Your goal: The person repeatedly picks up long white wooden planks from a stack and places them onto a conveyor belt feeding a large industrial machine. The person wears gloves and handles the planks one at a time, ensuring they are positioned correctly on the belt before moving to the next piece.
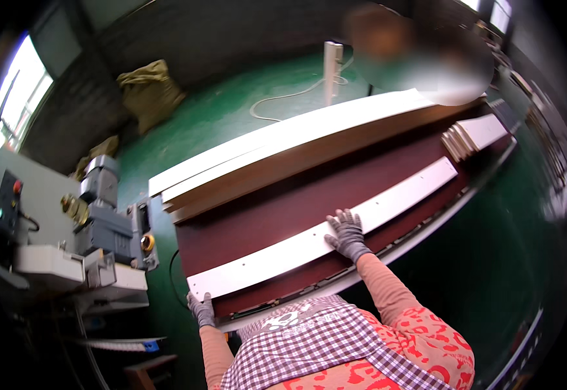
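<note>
Both gloved hands are down on the long white flat board strip (335,233), which lies lengthwise across the dark reddish-brown bench (283,211). The left hand (201,309), in a grey knit glove, grips the strip's near left end at the bench corner, fingers curled over the edge. The right hand (347,234), gloved the same, lies spread flat on top of the strip about midway along, fingers wide and pressing down, not wrapped around anything. The strip runs from the lower left up toward the far right, with small holes dotted along its face.

Beyond it on the bench sits a stack of long white-faced boards with brown edges (296,153), parallel to the strip and well apart from it. At the far right end lies a small pile of short white panels (475,135).

To the left stands a grey machine with a motor and brass fittings (104,221), near the bench's end. The floor is green (231,104); an olive sack (150,91) and a white cable (290,97) lie on it. Another person stands at the far end, blurred.
</note>
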`<act>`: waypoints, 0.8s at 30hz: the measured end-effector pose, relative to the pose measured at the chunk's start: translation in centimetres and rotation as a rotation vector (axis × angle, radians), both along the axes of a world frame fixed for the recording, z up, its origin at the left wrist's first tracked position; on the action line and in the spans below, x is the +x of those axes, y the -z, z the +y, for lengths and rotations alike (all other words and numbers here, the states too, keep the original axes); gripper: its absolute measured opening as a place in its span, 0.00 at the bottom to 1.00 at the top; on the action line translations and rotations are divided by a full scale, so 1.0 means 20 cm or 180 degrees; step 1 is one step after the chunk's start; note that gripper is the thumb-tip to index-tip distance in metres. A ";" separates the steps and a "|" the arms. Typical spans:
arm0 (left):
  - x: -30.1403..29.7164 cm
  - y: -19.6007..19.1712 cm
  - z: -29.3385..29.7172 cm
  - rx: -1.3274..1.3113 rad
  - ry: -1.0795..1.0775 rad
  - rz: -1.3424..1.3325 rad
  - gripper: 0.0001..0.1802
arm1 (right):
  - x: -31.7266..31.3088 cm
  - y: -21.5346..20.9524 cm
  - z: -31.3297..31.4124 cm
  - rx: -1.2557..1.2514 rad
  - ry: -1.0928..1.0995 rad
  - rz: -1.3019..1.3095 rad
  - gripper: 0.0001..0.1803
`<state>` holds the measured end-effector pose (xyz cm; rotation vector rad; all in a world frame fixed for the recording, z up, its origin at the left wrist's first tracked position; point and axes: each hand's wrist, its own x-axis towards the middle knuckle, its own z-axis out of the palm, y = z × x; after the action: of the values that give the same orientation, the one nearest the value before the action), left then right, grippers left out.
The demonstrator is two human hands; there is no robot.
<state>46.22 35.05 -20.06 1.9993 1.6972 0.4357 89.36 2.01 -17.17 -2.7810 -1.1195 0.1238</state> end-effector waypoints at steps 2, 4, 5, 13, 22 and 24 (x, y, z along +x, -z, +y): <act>-0.01 0.04 0.00 0.0059 0.0084 0.0094 0.44 | -0.01 0.04 -0.04 0.0369 -0.0056 -0.0177 0.39; -0.01 0.07 0.00 -0.0057 0.0027 0.0573 0.48 | -0.01 0.08 -0.06 0.0481 -0.0107 -0.0293 0.39; 0.05 0.03 -0.02 -0.0219 -0.0044 0.0778 0.53 | -0.01 0.08 -0.08 0.0357 -0.0028 -0.0229 0.39; -0.15 -0.22 -0.40 -0.0015 -0.0224 0.0656 0.47 | -0.01 -0.08 0.00 -0.0511 0.0327 0.0408 0.36; -1.00 -0.76 -0.27 0.1989 -0.1477 -0.0222 0.38 | -0.29 -0.10 0.48 -0.0004 -0.0329 0.0325 0.34; -1.23 -0.77 -0.13 0.2074 -0.1592 -0.0330 0.38 | -0.42 -0.15 0.62 -0.0047 -0.0507 0.0274 0.34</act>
<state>21.66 32.40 -4.61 1.8630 2.1712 1.3898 80.97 14.34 -14.20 -2.6678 -1.3218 0.2669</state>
